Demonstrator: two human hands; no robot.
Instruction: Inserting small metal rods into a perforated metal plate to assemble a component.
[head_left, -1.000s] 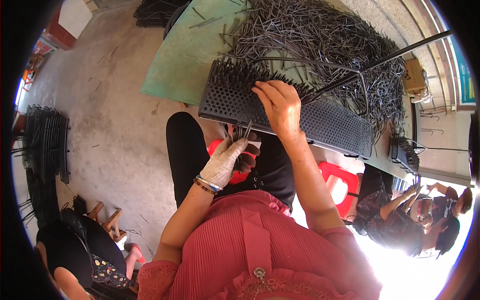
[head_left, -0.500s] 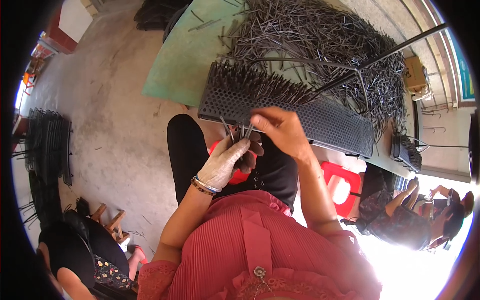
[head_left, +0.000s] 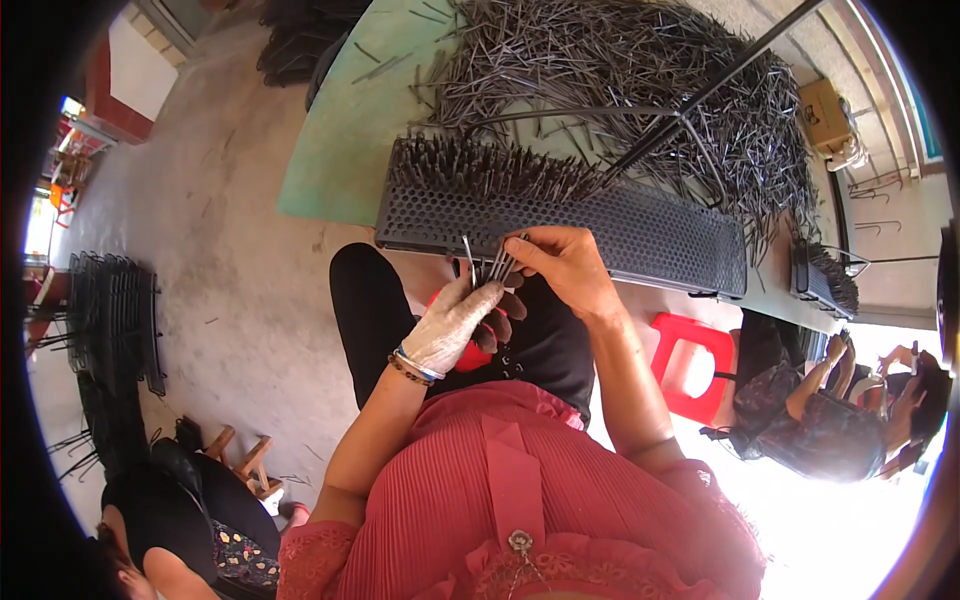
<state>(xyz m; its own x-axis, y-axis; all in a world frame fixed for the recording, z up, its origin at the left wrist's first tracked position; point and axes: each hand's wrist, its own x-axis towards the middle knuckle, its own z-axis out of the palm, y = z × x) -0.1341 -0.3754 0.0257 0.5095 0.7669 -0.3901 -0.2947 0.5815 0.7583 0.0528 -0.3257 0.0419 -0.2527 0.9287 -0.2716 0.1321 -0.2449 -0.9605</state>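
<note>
My left hand (head_left: 455, 320), in a pale glove with dark fingers, is closed around a small bunch of thin dark metal rods (head_left: 498, 264). The rods' ends stick up from it at differing angles. My bare right hand (head_left: 568, 268) pinches at the upper ends of these rods with thumb and forefinger. Just beyond both hands stands a long black perforated rack (head_left: 650, 238). Its holes on the left and far side are filled with upright dark rods (head_left: 500, 172); the near and right-hand holes show bare.
A large heap of loose rods (head_left: 620, 60) covers the green tabletop (head_left: 345, 130) behind the rack. A black metal bar frame (head_left: 690, 100) slants over it. Red stools (head_left: 692, 368) stand at right, near another person (head_left: 820, 420). A second person (head_left: 190, 530) sits at lower left.
My right hand has come down onto the rod ends above my left hand, its fingers now pinched there. The whole view has shifted slightly.
</note>
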